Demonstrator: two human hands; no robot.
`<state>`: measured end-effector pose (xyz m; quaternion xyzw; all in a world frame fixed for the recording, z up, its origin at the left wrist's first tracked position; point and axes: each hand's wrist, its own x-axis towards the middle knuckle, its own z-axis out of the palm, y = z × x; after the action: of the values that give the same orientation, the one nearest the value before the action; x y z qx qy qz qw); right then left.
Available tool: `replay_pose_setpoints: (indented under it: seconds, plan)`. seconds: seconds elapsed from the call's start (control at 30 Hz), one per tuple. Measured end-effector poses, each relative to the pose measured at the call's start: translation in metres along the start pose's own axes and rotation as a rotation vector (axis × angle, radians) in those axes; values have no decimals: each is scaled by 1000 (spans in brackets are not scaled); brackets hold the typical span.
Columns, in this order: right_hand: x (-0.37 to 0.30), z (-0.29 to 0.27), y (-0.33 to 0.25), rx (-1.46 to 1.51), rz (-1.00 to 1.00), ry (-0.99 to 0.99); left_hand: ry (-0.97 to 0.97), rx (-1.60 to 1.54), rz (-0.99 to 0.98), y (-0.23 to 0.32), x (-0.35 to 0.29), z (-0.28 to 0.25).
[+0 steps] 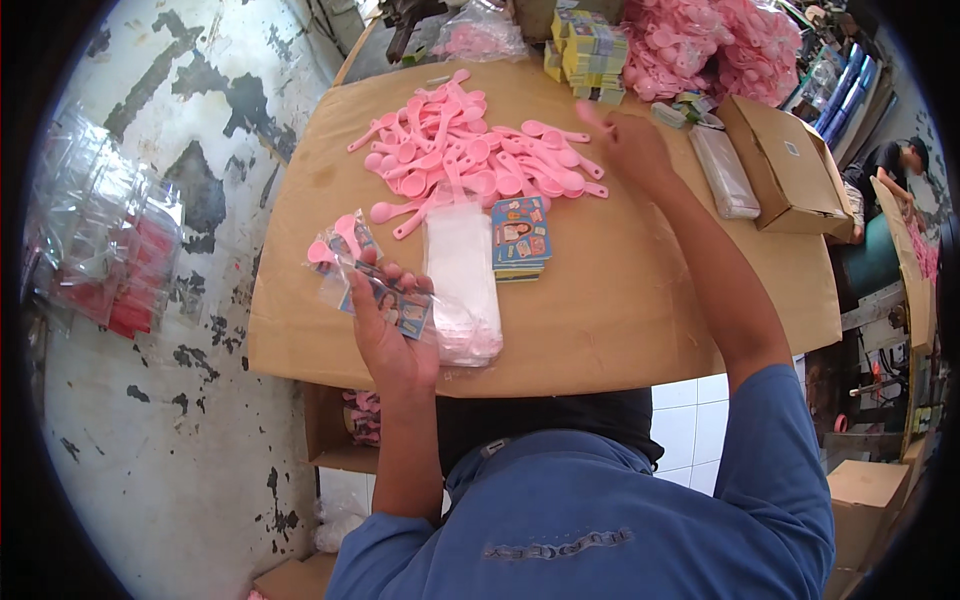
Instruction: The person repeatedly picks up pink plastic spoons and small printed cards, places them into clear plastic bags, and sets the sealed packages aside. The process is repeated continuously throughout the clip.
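My left hand (392, 340) is closed on a clear plastic bag (445, 318) with a blue printed card (405, 308) inside it. Just beyond those fingers lie bagged pink spoons (346, 228). Out at the far right of the pile, my right hand (636, 148) pinches a pink spoon (590, 113), slightly blurred. A big heap of loose pink spoons (470, 150) spreads over the far middle of the brown table (620, 320). Between the hands are a stack of clear plastic bags (462, 270) and a stack of blue cards (522, 230).
Banded card bundles (590, 50) and large bags of pink spoons (690, 45) stand at the back. On the right are a clear packet (722, 170) and an open cardboard box (780, 165). A peeling wall (220, 200) with hanging bags borders the left. Another person (890, 170) works far right.
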<state>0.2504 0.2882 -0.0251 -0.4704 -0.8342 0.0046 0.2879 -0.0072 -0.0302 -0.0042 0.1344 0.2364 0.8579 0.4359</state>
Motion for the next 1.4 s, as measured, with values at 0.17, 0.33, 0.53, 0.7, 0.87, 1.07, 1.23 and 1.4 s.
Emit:
replay_pose_setpoints:
  seconds: [0.17, 0.33, 0.53, 0.7, 0.87, 1.07, 1.23, 1.4]
  plan:
    - [-47, -60, -61, 588, 146, -62, -3, -10, 181, 5, 16, -9]
    - [-145, -115, -140, 1076, 380, -617, -45, -92, 207, -4, 25, 3]
    - [-171, -107, -181, 1217, 415, -703, -161, -49, 79, -26, 11, 17]
    - [-176, -88, -191, 1540, 331, -491, -161, -100, -94, -42, -3, 25]
    - [-184, -73, -188, 1478, 395, -434, -150, -176, -262, -49, -16, 29]
    - [-189, -47, -185, 1473, 394, -298, -179, -149, -380, -51, -22, 35]
    - [-185, -58, -181, 1471, 436, -344, -238, -52, -440, -50, -19, 33]
    - [-168, -106, -153, 839, 145, -428, -163, -36, -481, -38, -17, 43]
